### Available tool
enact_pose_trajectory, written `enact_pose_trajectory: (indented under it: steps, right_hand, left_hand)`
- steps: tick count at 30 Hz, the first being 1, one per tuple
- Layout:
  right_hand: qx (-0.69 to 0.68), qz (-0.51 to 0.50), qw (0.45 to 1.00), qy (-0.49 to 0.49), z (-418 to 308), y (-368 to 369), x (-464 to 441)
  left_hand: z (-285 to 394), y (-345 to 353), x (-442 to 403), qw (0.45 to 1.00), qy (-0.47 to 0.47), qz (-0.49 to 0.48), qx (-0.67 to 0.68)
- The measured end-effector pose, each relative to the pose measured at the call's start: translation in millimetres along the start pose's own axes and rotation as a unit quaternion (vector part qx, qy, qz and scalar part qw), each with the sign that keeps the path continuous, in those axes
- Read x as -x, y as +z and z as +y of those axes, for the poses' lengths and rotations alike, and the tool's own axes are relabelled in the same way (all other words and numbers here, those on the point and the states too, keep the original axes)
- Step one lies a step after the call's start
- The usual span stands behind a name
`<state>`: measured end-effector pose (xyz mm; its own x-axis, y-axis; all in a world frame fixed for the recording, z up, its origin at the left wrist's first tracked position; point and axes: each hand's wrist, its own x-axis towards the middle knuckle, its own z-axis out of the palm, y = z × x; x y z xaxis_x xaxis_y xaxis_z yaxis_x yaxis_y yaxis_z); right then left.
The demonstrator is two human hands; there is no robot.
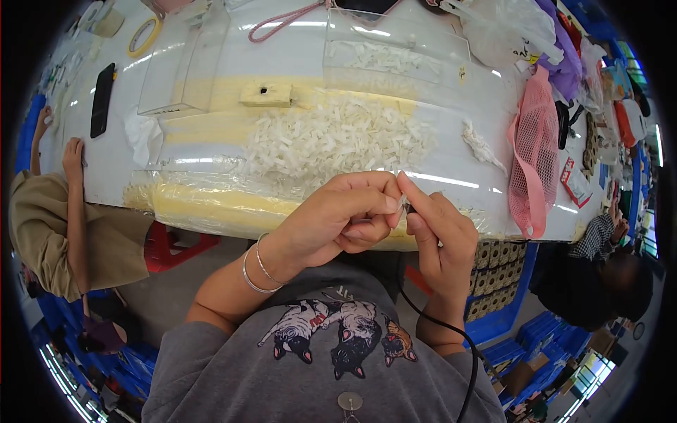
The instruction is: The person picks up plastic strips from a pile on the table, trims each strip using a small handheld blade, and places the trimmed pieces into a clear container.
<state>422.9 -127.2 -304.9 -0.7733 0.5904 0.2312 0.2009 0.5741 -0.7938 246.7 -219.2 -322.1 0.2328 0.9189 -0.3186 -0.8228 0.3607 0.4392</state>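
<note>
My left hand, with two thin bangles at the wrist, is closed, thumb and forefinger pinched together. Touching it at the fingertips is my right hand, also closed in a pinch. Between them shows a tiny pale piece with something dark beside it, mostly covered by the fingers and too small to name. Just beyond my hands lies a broad pile of short white strips on the table. A pale yellow block with a hole in it sits behind the pile's left side.
Clear plastic boxes stand at the back. A phone, a tape roll and a crumpled tissue lie left. To the right are a pink mesh bag and a twisted white bundle. A cable crosses my right forearm. People sit on both sides.
</note>
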Motion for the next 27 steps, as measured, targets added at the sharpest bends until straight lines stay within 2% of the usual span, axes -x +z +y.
enact_pose_trajectory:
  steps: [5, 13, 19, 22, 27]
  right_hand:
    - [-0.038, 0.004, 0.999, -0.007, 1.7, 2.3, 0.5]
    - [0.057, 0.027, 0.998, -0.031, 4.0, 4.5, 0.5]
    - [-0.015, 0.025, 0.999, -0.024, 3.4, 6.2, -1.2]
    - [0.039, 0.018, 0.999, -0.014, 4.8, 3.4, -0.3]
    - [0.035, 0.016, 0.999, -0.023, 4.9, 4.2, -0.6]
  left_hand:
    - [-0.8, -1.0, 0.3, 1.0, -0.005, 0.004, -0.008]
    - [0.4, -1.7, -0.9, 1.0, -0.001, 0.005, -0.018]
    - [0.3, -2.5, -0.1, 1.0, -0.002, 0.001, -0.016]
    - [0.0, -2.8, 0.2, 1.0, -0.007, 0.0, -0.012]
    - [-1.3, -4.5, 0.2, 1.0, -0.002, 0.001, -0.004]
